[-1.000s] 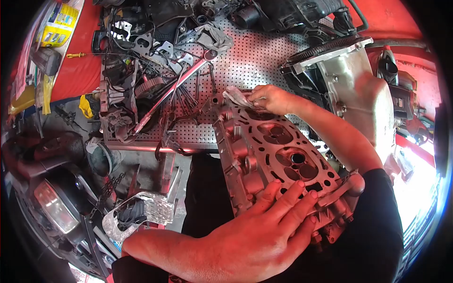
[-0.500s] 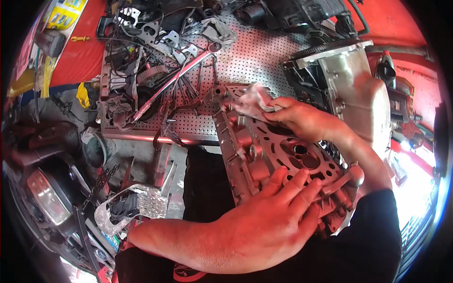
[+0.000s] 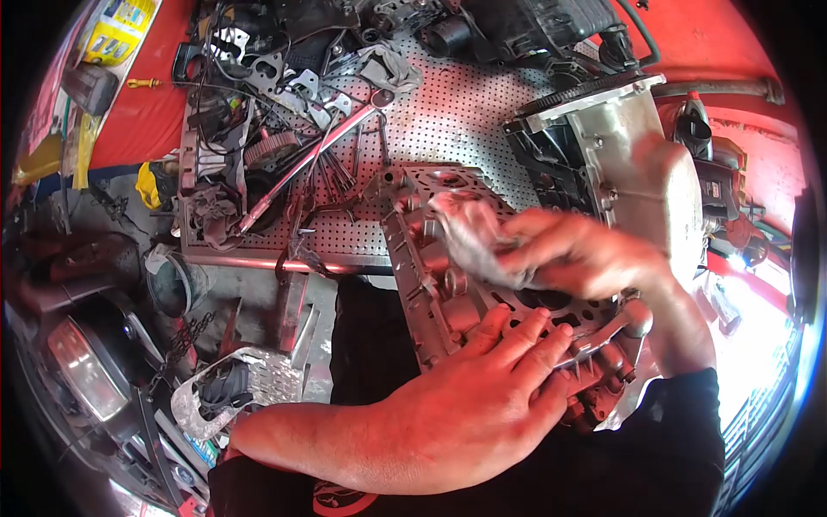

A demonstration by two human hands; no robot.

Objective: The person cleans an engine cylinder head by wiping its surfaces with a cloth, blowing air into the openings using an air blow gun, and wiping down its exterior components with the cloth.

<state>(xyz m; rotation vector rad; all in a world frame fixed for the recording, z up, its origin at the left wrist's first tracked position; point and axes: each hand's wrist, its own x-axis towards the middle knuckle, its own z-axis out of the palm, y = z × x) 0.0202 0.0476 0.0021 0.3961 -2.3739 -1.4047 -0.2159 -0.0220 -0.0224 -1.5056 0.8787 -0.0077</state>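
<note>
rag point(image 3: 474, 243) pulled closer, perforated benchtop point(image 3: 448, 103), red wall point(image 3: 715, 39)

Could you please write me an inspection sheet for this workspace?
Surface: perforated metal bench, bare in the middle.
Job's things: cylinder head, with a crumpled cloth over it.
Clutter: long-handled wrench among engine parts, on the bench's left.
Hands: left hand spread on the cylinder head; right hand, motion-blurred, grips the cloth.
Cables: none certain; the dark pile is too tangled to tell.
Surroundings: headlamp at lower left; red wall at upper right.
</note>
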